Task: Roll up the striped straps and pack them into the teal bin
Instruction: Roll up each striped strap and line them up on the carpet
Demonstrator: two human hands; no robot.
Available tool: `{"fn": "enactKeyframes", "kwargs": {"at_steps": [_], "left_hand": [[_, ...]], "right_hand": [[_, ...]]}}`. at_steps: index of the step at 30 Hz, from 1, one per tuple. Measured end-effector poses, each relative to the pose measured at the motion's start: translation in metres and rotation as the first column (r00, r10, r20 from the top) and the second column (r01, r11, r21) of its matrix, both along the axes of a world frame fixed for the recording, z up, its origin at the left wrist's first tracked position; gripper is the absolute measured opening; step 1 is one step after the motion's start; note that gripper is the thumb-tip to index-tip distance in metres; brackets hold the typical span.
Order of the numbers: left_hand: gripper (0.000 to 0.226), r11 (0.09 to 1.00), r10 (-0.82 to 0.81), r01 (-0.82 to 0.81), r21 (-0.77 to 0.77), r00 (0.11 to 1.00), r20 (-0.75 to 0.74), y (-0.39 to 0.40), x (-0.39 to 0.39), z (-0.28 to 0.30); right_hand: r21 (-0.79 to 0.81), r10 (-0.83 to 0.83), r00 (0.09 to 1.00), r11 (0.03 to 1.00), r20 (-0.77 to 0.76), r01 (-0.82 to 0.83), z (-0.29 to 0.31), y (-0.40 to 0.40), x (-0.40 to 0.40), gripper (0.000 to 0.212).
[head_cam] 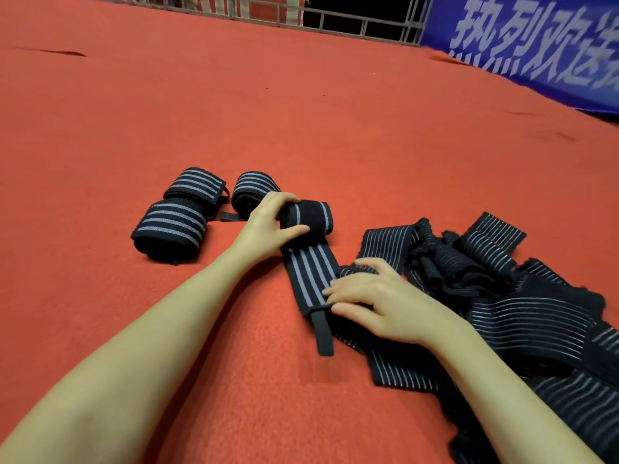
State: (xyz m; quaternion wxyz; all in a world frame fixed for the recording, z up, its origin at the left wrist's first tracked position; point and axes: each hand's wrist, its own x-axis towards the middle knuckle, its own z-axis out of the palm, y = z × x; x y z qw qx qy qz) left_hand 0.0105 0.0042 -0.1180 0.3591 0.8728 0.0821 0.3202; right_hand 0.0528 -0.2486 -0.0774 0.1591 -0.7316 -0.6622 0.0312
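Observation:
A black strap with grey stripes lies on the red carpet, partly rolled. My left hand [268, 222] grips the rolled end [311, 217] between fingers and thumb. The unrolled tail [308, 276] runs toward me and ends in a thin black loop [322, 333]. My right hand [375, 303] holds the tail's near end, fingertips on top and thumb at its edge. Three finished rolls sit to the left [169, 231], [196, 185], [251, 192]. No teal bin is in view.
A heap of loose striped straps [502, 296] spreads over the carpet on the right, under my right forearm. A blue banner [536, 45] and a metal railing [351, 18] border the far side. Bare red carpet [167, 112] stretches ahead and left.

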Motion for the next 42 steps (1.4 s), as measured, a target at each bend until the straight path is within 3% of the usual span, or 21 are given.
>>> {"fn": "enactKeyframes", "kwargs": {"at_steps": [4, 7, 11, 17, 21, 23, 26, 30, 33, 42], "left_hand": [[0.055, 1.000, 0.002, -0.002, -0.019, 1.000, -0.021, -0.003, 0.000, 0.001], [0.073, 1.000, 0.008, -0.010, -0.014, 0.991, -0.137, -0.002, 0.001, 0.000], [0.067, 0.999, -0.017, 0.029, 0.044, 0.972, -0.236, 0.000, -0.003, -0.008], [0.060, 0.994, -0.106, 0.108, 0.029, 0.992, -0.074, -0.010, -0.007, -0.001], [0.058, 0.989, -0.116, 0.121, -0.090, 0.991, 0.061, -0.023, -0.024, 0.020], [0.058, 0.977, -0.148, 0.160, -0.140, 0.985, 0.089, -0.031, -0.034, 0.035], [0.059, 0.960, -0.204, 0.220, -0.173, 0.973, 0.106, -0.041, -0.051, 0.057], [0.070, 0.959, -0.185, 0.206, -0.193, 0.975, 0.120, -0.047, -0.078, 0.085], [0.064, 0.965, -0.173, 0.196, -0.173, 0.975, 0.141, -0.055, -0.101, 0.109], [0.057, 0.931, -0.278, 0.319, -0.177, 0.935, 0.222, -0.087, -0.164, 0.177]], "right_hand": [[-0.125, -0.011, 0.998, 0.992, -0.063, 0.003, -0.005, 0.002, -0.002, 0.045], [-0.084, -0.037, 0.990, 0.996, -0.134, 0.026, -0.002, 0.005, -0.001, 0.048], [0.082, -0.100, 0.979, 0.990, -0.178, 0.116, -0.010, 0.016, 0.000, 0.043], [0.300, -0.315, 0.928, 0.882, -0.200, 0.364, -0.013, 0.037, 0.009, 0.044], [0.266, -0.398, 0.845, 0.824, -0.357, 0.501, -0.007, 0.041, 0.012, 0.070], [0.210, -0.353, 0.784, 0.833, -0.511, 0.512, 0.003, 0.042, 0.013, 0.081], [0.243, -0.202, 0.731, 0.857, -0.652, 0.454, 0.022, 0.039, 0.006, 0.073], [0.322, -0.138, 0.766, 0.851, -0.628, 0.416, 0.055, 0.034, -0.009, 0.052], [0.331, -0.087, 0.754, 0.862, -0.651, 0.385, 0.081, 0.026, -0.025, 0.044], [0.389, 0.126, 0.651, 0.879, -0.748, 0.277, 0.136, 0.005, -0.077, 0.050]]}}
